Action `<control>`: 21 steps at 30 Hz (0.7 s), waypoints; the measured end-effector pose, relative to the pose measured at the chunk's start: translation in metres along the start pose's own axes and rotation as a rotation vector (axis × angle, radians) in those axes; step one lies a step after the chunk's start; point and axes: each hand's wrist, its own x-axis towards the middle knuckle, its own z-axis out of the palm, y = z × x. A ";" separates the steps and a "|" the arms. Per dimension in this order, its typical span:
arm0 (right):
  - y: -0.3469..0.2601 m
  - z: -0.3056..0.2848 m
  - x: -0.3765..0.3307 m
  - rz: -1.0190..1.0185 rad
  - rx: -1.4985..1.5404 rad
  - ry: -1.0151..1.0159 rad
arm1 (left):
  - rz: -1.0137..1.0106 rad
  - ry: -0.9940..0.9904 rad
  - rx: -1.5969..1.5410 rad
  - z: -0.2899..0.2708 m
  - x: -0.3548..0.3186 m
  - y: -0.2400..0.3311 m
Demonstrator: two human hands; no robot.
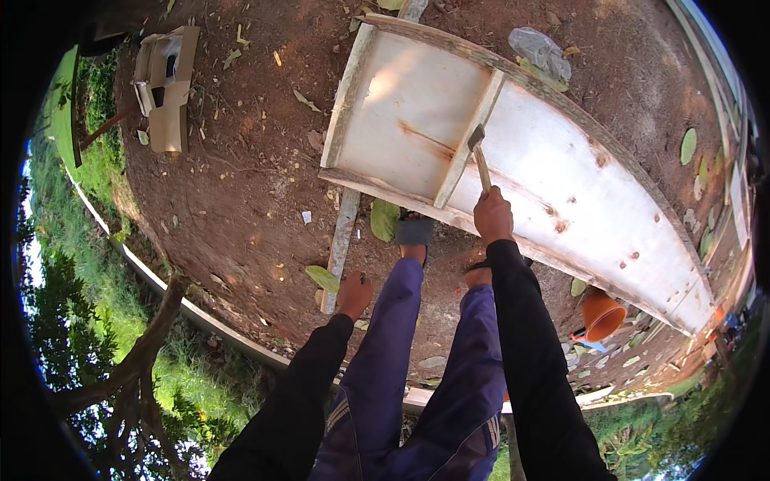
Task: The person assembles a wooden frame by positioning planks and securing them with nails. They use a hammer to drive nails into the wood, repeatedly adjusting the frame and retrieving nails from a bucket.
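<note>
My right hand (493, 215) is wrapped round the wooden handle of a hammer (482, 167). The hammer's dark head shows over the crosspiece (487, 103) of a long wooden panel; whether it touches the wood I cannot tell. Pale sheeting (409, 84) fills the panel (401, 188), edged by rough battens and lying in front of my feet. Lower and to the left, my left hand (354, 295) is closed beside a narrow plank (343, 236) that passes under the panel. A small dark bit shows at its fingers, too small to name.
An open cardboard box (170, 120) lies at the far left. An orange bucket (603, 316) is tipped by the panel's right part, with a crumpled clear plastic bag (539, 52) beyond the panel. Leaves dot the dirt floor. A tree trunk (152, 345) stands at left.
</note>
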 end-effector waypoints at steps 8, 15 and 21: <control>0.028 -0.013 0.002 -0.014 0.020 0.017 | 0.020 -0.077 -0.051 -0.003 -0.069 -0.004; 0.060 -0.024 -0.120 -0.083 -0.345 -0.437 | 0.063 0.024 -0.143 -0.041 -0.099 0.006; 0.131 -0.003 -0.190 0.310 -0.009 -0.405 | 0.320 0.022 -0.104 -0.078 -0.091 0.050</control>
